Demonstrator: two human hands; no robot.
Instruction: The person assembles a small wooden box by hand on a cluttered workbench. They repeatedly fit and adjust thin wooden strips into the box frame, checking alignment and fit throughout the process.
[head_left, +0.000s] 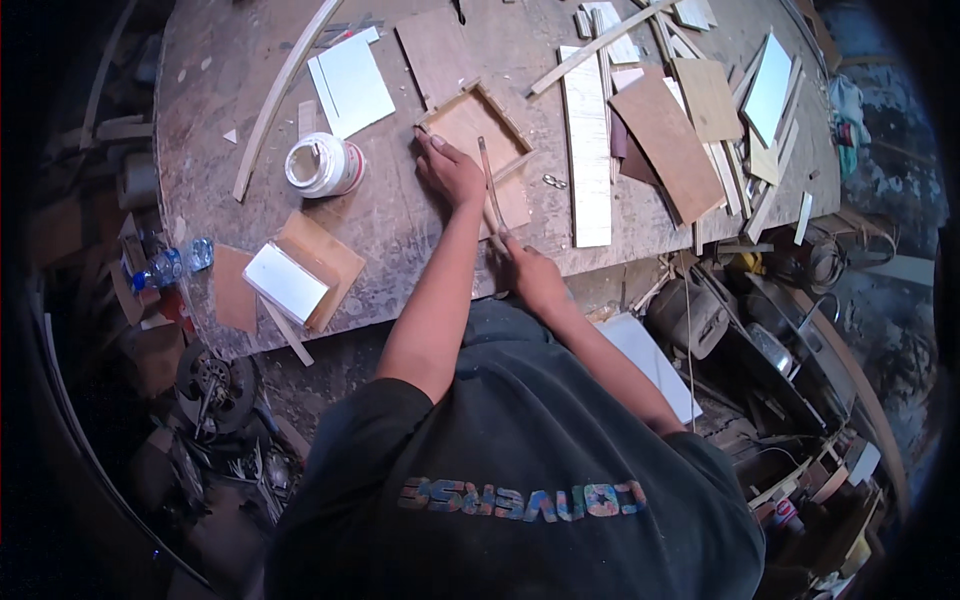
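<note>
A shallow square wooden box [478, 122] with low thin walls lies in front of me on the workbench. My left hand [450, 170] is at its left side, fingers closed over the near left corner. My right hand [535, 275], nearer the bench's front edge, grips a slim brown stick-like tool [488, 175]. The tool's far end reaches over the box's near right part; its exact kind is not clear. A flat brown board [435, 55] lies against the box's far side. To the left stands an open white tub [322, 168] with whitish residue around its mouth.
White panels [352, 85] and a long curved strip [285, 95] lie at the left. Boards and strips [668, 140] pile up on the right. A small box-like piece [290, 280] sits near the front left edge, with plastic bottles [165, 265] beyond it.
</note>
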